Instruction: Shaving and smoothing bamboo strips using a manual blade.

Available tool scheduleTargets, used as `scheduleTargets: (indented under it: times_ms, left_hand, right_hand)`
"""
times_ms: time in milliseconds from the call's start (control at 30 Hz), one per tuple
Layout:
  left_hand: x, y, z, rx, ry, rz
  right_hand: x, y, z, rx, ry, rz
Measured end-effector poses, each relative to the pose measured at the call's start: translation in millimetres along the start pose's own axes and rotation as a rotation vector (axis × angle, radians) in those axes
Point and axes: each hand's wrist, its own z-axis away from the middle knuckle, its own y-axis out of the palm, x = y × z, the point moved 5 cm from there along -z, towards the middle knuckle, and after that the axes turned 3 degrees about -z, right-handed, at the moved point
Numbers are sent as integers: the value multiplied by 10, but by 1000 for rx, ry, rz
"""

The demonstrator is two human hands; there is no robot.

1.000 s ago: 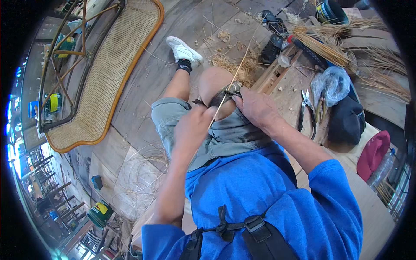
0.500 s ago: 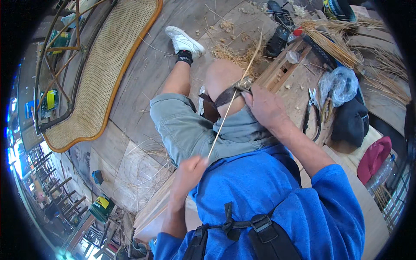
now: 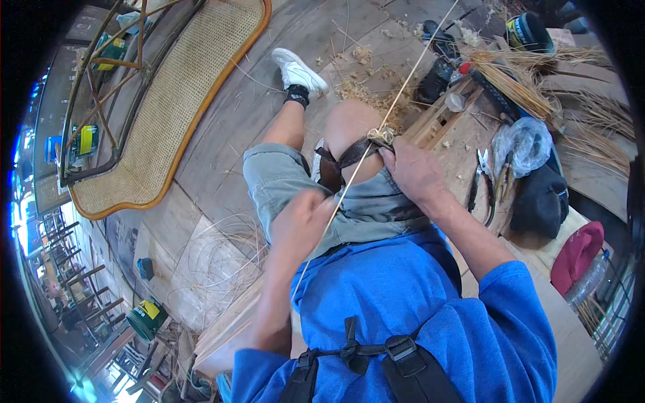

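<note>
A long pale cane strip (image 3: 413,70) runs slanting over my right knee and down past the front of my blue shirt. My left hand (image 3: 302,221), smeared by motion, is curled closed at the strip over my lap. On the knee my right hand (image 3: 415,169) is closed, its thumb pressing down beside the strip; what its fingers grip is hidden. A dark cloth band (image 3: 351,152) is tied round the leg, under the strip. Thin curled shavings (image 3: 380,135) bunch up on the band by my right thumb.
A woven cane panel with a wooden frame (image 3: 181,94) lies at left. Shavings litter the floor. To the right are pliers (image 3: 480,178), a plastic bag (image 3: 523,146), a cane bundle (image 3: 514,87), a black cap (image 3: 539,201) and a maroon cap (image 3: 578,255). Loose coiled strands (image 3: 222,262) lie lower left.
My left hand has moved up and right toward the knee. The strip now reaches farther past the far edge and trails below my left hand. My right hand stays at the knee; more curls show there.
</note>
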Motion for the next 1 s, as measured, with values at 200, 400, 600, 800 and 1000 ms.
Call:
scheduleTargets:
  times_ms: [200,400,600,800,1000]
  left_hand:
    - [-411,468,-801,-61,87,-147]
    - [56,354,-21,116,-9,228]
    - [898,-89,1772,367,-327,391]
    - [631,-320,1795,123,-267,390]
    - [-238,131,15,110,91,242]
  right_hand:
    - [-6,29,-12,38,54,-7]
    - [-27,64,-54,-74,-75,-8]
    - [-113,-17,-50,-105,-89,16]
    - [-436,-3,-156,6,-6,-185]
    - [-349,-340,-40,-92,2,-417]
